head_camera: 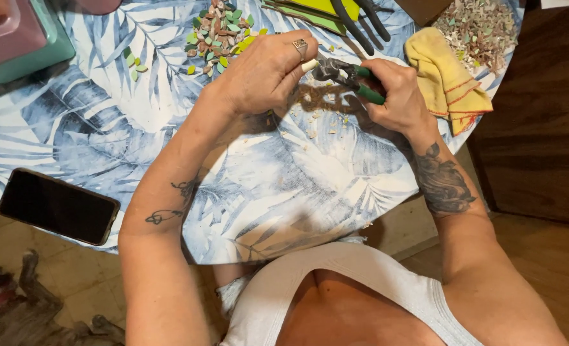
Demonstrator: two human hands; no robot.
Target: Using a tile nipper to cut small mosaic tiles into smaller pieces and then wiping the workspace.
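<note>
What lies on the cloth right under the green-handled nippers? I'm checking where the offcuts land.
Under the nippers, small pale chips lie scattered on the leaf-print tablecloth. Both hands hide whatever lies beneath them.

The person wears a white sleeveless top (361, 282) with wide straps and a low neckline, seen at the bottom middle of the frame. Both arms are bare. The left hand (265, 70), in the upper middle of the frame, carries a chunky silver ring (300, 47) with a squarish face. The left forearm bears a thin dark line tattoo (172, 204) of curling shapes. The right hand (396, 96) wears no ring that shows, and the right forearm has a large, dark shaded tattoo (443, 181) below the wrist.
</note>
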